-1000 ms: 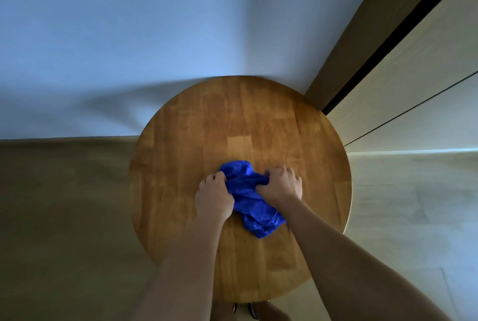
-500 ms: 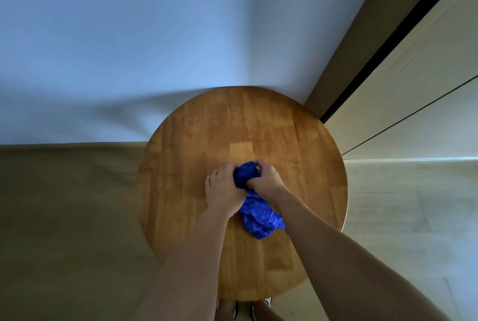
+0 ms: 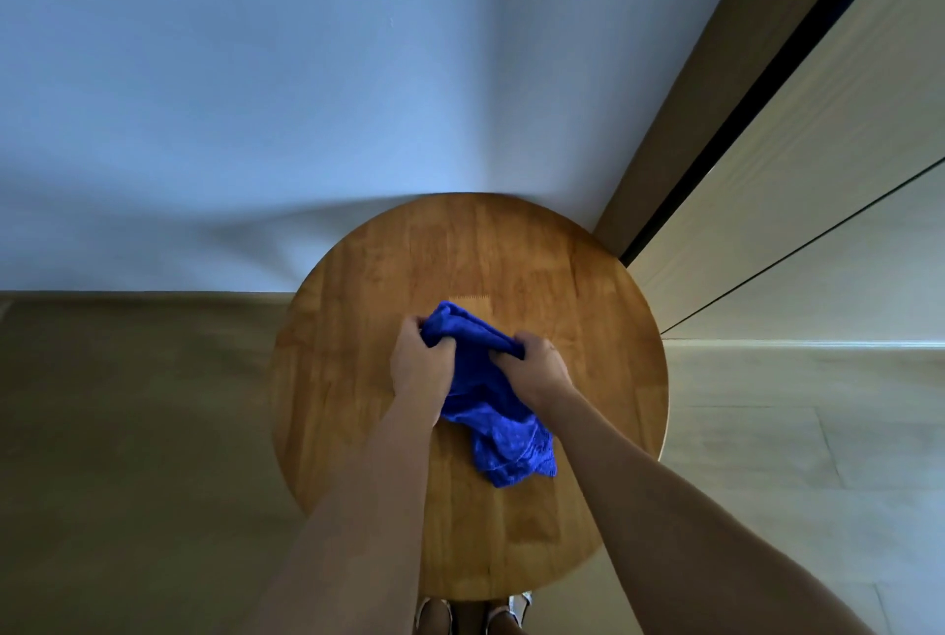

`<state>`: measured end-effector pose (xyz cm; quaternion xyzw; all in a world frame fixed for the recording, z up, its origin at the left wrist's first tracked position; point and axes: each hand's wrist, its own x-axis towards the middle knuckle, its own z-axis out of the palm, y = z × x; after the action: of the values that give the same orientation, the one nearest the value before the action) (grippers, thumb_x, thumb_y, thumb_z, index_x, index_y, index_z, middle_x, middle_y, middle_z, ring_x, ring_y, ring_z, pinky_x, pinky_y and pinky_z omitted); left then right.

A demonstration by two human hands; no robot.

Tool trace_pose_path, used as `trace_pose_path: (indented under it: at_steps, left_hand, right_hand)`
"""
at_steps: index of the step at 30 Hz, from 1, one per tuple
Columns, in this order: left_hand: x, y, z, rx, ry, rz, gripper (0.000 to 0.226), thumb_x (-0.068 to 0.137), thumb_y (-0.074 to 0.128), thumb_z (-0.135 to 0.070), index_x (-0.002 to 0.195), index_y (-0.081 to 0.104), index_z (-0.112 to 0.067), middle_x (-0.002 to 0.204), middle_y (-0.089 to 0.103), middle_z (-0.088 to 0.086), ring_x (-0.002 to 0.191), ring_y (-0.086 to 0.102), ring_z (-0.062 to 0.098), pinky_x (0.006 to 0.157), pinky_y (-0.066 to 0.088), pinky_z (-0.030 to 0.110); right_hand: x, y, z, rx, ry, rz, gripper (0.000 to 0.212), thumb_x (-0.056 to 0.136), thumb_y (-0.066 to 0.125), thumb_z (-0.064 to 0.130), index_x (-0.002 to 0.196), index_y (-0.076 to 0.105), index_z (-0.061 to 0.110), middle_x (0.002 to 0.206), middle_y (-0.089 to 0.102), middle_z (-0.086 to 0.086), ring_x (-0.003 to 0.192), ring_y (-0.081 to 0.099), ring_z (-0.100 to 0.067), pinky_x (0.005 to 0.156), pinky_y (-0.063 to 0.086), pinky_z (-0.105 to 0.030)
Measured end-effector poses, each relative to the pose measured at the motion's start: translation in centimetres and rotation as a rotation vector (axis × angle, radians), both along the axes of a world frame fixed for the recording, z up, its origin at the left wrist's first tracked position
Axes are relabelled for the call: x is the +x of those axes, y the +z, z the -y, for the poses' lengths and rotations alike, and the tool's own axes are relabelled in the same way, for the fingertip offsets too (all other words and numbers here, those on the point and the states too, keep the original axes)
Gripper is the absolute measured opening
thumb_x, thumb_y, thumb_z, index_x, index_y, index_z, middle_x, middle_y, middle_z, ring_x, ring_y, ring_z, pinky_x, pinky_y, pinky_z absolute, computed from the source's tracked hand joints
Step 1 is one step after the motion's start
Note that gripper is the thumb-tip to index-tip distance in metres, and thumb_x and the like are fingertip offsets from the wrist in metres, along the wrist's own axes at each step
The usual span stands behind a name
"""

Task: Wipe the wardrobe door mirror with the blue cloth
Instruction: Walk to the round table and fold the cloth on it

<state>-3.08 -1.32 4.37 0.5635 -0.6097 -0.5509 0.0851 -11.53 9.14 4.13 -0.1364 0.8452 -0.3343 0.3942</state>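
Observation:
A crumpled blue cloth [image 3: 491, 409] hangs over the middle of a round wooden table [image 3: 588, 302]. My left hand [image 3: 419, 368] grips the cloth's upper left corner, fingers curled round the fabric. My right hand [image 3: 542, 368] grips the top edge a little to the right. Between the two hands the top edge is stretched, and the rest of the cloth droops toward me, its lower end near the tabletop. The wardrobe door [image 3: 818, 205] runs along the right side, pale panels with a dark gap beside them; no mirror surface is plainly visible.
A plain white wall [image 3: 307, 97] stands right behind the table. Tan floor [image 3: 128, 455] lies to the left, and lighter floor [image 3: 792, 430] to the right. My feet [image 3: 470, 614] show under the table's near edge.
Both hands gathered the cloth together, then drew apart again, lifting and stretching its top edge between them. More of the cloth now hangs down toward me.

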Motion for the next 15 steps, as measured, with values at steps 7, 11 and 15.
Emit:
trace_pose_path:
  at_steps: [7,11,15]
  left_hand:
    - [-0.4,1.7,-0.8,0.037,-0.217,-0.012,0.029,0.072,0.048,0.005,0.091,0.062,-0.011,0.091,0.067,0.010,0.089,0.064,0.030,0.081,0.053,0.046]
    - [-1.6,3.1,-0.7,0.266,-0.486,-0.135,0.064,0.064,0.051,0.009,0.119,0.047,-0.023,0.093,0.063,0.002,0.079,0.062,0.014,0.059,0.050,0.021]
    - [-1.7,3.2,-1.1,0.310,-0.364,-0.281,0.068,0.063,0.074,0.004,0.119,0.043,-0.019,0.105,0.065,0.003,0.089,0.066,0.011,0.066,0.052,0.018]
  right_hand:
    - [-0.1,3.1,3.3,-0.190,-0.378,0.126,0.016,0.091,0.055,0.032,0.094,0.058,0.016,0.094,0.067,-0.007,0.089,0.065,-0.025,0.085,0.053,-0.046]
    - [-1.5,4.8,3.9,-0.222,-0.535,0.318,0.031,0.092,0.054,0.042,0.092,0.062,0.013,0.094,0.067,-0.009,0.091,0.065,-0.025,0.084,0.055,-0.042]
    - [-2.4,5.2,3.1,-0.268,-0.558,0.577,0.040,0.097,0.041,0.039,0.103,0.064,0.007,0.096,0.069,-0.013,0.087,0.066,-0.027,0.077,0.055,-0.038]
